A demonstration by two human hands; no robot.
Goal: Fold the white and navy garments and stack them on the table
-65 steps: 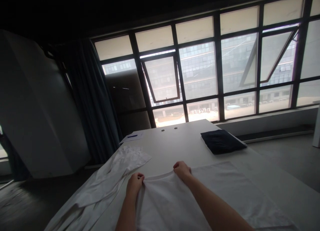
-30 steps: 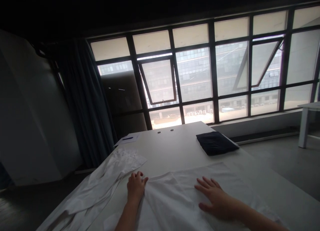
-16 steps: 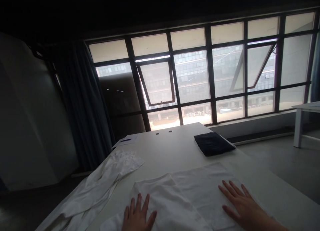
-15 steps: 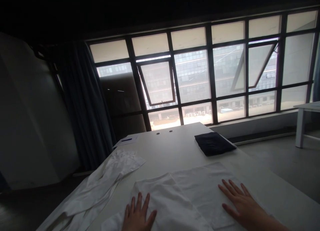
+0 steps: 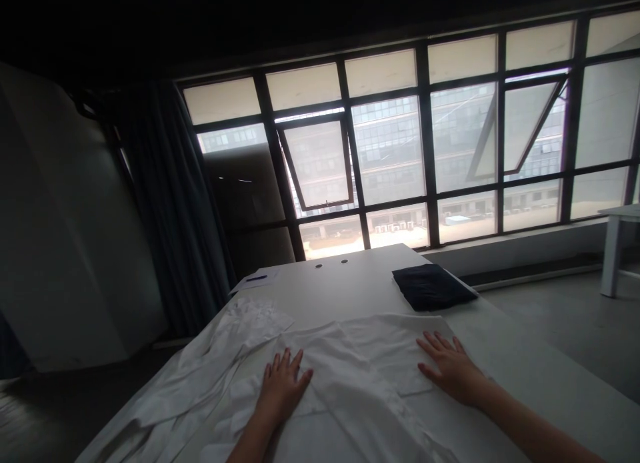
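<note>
A white cloth garment, probably a T-shirt (image 5: 360,356), lies rumpled and folded over on the white table (image 5: 345,286). My left hand (image 5: 283,388) rests flat on its middle with the fingers spread. My right hand (image 5: 449,369) presses on the garment's far right edge, fingers apart, partly on the bare tabletop. Neither hand grips the cloth. To the left, a second white garment (image 5: 210,363) lies crumpled and touches the first one.
A folded navy garment (image 5: 430,287) lies at the table's far right. A sheet of paper (image 5: 253,282) with a blue pen sits at the far left corner. Beyond the table's right edge is a grey floor (image 5: 560,329), with a small white table (image 5: 617,213) farther away.
Both hands have slid forward up the table, and the white garment has moved with them, now bunched and wrinkled. The earlier pinch at its collar has given way to flat, open hands.
</note>
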